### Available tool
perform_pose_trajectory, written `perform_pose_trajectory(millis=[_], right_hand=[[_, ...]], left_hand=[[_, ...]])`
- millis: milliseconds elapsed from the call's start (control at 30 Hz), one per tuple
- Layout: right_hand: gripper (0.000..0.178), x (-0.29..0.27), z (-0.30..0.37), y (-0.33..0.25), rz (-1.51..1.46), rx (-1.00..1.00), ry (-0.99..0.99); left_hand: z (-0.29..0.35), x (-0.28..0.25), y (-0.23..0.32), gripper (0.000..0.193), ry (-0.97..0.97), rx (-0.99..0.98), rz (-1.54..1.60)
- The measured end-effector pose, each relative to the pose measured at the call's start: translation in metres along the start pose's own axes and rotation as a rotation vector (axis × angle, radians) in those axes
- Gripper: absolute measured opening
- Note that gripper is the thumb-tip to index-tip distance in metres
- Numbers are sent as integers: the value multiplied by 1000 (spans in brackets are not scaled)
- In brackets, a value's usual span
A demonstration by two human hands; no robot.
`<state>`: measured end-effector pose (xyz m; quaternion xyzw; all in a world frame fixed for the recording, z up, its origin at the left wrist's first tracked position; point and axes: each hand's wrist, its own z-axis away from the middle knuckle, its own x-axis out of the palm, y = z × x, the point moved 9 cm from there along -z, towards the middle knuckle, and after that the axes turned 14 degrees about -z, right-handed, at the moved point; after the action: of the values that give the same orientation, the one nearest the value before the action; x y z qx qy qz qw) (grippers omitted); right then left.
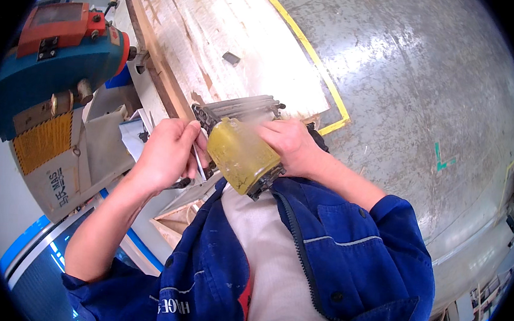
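A nail gun with a scuffed yellow body and black end parts is tilted in front of my chest. My right hand is closed round it on the right side; the grip is mostly hidden. A long dark grey magazine lies along its far side. My left hand is closed in a pinch, its thumb and finger at the black nose. A thin pale strip shows by its lower fingers. Whether the pinch holds that strip or the nose I cannot tell.
A pale wooden board stretches away, with a small dark piece on it. On the left stands a blue and red machine. Yellow tape marks the grey floor. An open wooden box sits below my left hand.
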<state>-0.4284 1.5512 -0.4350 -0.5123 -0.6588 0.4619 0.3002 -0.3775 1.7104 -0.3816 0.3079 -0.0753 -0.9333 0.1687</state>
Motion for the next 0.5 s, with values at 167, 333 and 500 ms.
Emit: perform_pose_trajectory(millis=[167, 333, 500], right_hand=[[71, -3, -2, 2, -48, 3, 19], [72, -11, -3, 8, -133, 40, 12], [69, -19, -5, 11, -193, 26, 42]], left_hand=[[7, -11, 32, 28, 344, 400, -575], [8, -15, 37, 19, 411, 380, -765], [18, -28, 47, 12, 400, 437, -518]])
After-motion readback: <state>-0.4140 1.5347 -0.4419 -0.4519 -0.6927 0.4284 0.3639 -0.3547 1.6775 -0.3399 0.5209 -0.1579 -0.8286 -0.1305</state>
